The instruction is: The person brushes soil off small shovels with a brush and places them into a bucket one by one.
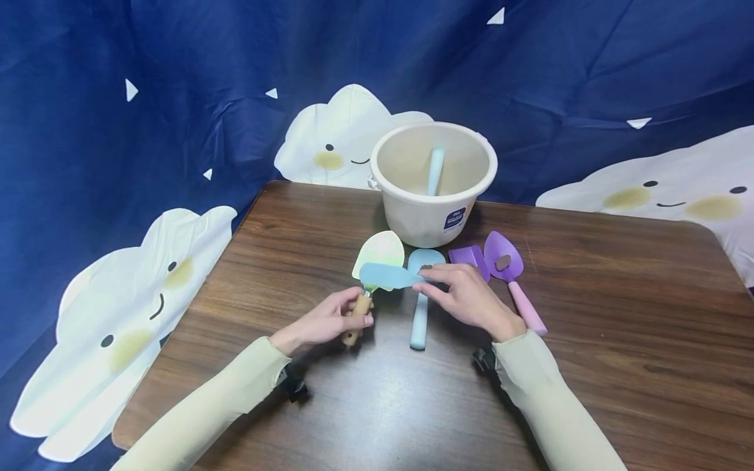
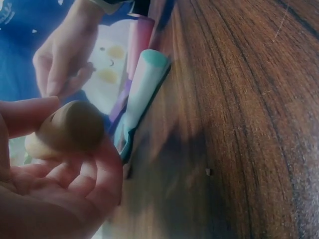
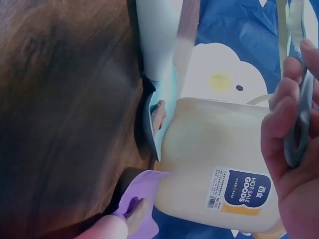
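Observation:
My left hand grips the wooden handle of a trowel, fingers and thumb curled round it. The trowel's pale green-white blade points away from me. In my right hand I pinch the end of a small light blue brush; its broad head lies across the trowel blade in the head view, and whether they touch I cannot tell. A pale bristle-like strip shows on it in the right wrist view. Beneath the right hand a light blue shovel lies on the table, a brown lump on its blade.
A cream bucket stands at the table's back, a light blue handle leaning inside. Right of the blue shovel lie a purple scoop and a purple shovel with a pink handle and a brown lump. A small crumb lies on the wood.

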{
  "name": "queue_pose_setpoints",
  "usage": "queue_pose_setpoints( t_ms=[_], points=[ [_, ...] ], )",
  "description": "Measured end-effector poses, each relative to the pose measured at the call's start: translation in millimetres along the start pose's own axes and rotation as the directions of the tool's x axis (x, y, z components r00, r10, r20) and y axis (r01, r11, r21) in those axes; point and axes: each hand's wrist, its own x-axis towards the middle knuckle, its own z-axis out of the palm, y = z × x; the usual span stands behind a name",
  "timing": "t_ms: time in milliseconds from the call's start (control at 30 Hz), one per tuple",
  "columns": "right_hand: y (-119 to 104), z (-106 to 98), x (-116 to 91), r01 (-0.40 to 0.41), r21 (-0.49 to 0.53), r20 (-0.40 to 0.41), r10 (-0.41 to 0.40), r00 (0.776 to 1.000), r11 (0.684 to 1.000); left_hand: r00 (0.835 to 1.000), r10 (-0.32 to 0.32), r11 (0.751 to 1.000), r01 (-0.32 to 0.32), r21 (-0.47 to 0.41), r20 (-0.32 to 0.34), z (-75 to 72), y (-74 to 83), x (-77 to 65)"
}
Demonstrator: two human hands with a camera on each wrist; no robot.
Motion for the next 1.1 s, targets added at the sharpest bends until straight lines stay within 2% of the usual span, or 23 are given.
queue_pose_setpoints(
  t_ms=[167, 400, 600, 833, 967, 1100],
  points=[
    [4, 1, -2, 0.004, 0.024, 0.013, -0.005, 1.000, 1.000, 0.999, -0.032, 0.999, 0.032, -0.035, 0.006, -0.9, 2.0, -1.4],
    [9, -1, -3, -0.089, 0.053, 0.019, 0.088, 0.996, 0.995, 0.999, -0.029, 0.998, 0.029, -0.051, 0.016, -1.2, 0.7, -1.8],
    [11, -8, 0, -0.180, -0.012, -0.032, 0.180, 0.983, 0.984, 1.000, -0.017, 0.999, 0.018, -0.036, 0.024, -1.0, -0.9, -1.9],
    [9, -14, 6, -0.280, -0.079, -0.110, 0.271, 0.956, 0.957, 0.999, 0.004, 1.000, -0.003, -0.025, 0.042, 0.4, -1.9, -1.3],
    [3, -12, 7, -0.284, -0.086, -0.111, 0.274, 0.955, 0.955, 1.000, -0.005, 1.000, 0.006, -0.028, 0.021, 0.9, -2.3, 0.0],
    [-6, -7, 9, -0.217, -0.082, -0.091, 0.209, 0.974, 0.973, 1.000, -0.019, 1.000, 0.019, -0.017, -0.005, 1.6, -2.4, 1.1]
  ],
)
